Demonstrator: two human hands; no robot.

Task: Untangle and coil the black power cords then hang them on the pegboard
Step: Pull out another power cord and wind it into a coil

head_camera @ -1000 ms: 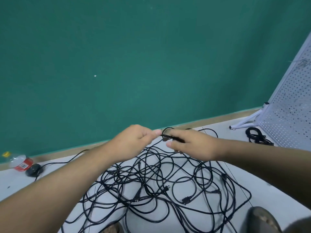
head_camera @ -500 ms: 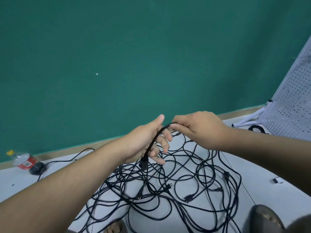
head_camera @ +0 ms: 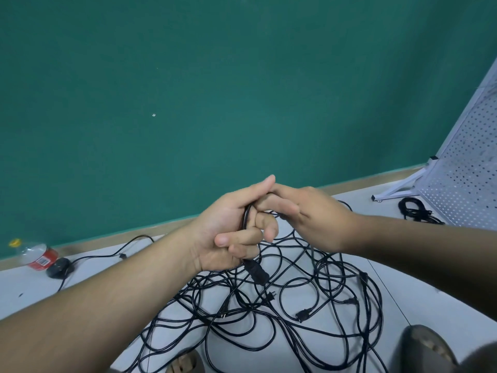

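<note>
Both forearms are running bare from the left grip [head_camera: 228, 232] and right grip [head_camera: 317, 219] out to the frame edges. Person is wearing a mottled grey-brown shoe [head_camera: 427, 348], showing below-right of the grip. A tan strapped sandal toe [head_camera: 185, 364] is peeking in below-left. Dark cloth [head_camera: 484, 359] is showing beside the shoe; garment unclear.

Thin black power cords [head_camera: 269, 321] lie tangled on the pale floor [head_camera: 422, 292]; one black plug end [head_camera: 256, 273] hangs lifted above them. A white perforated pegboard [head_camera: 468, 189] stands tilted at right.
</note>
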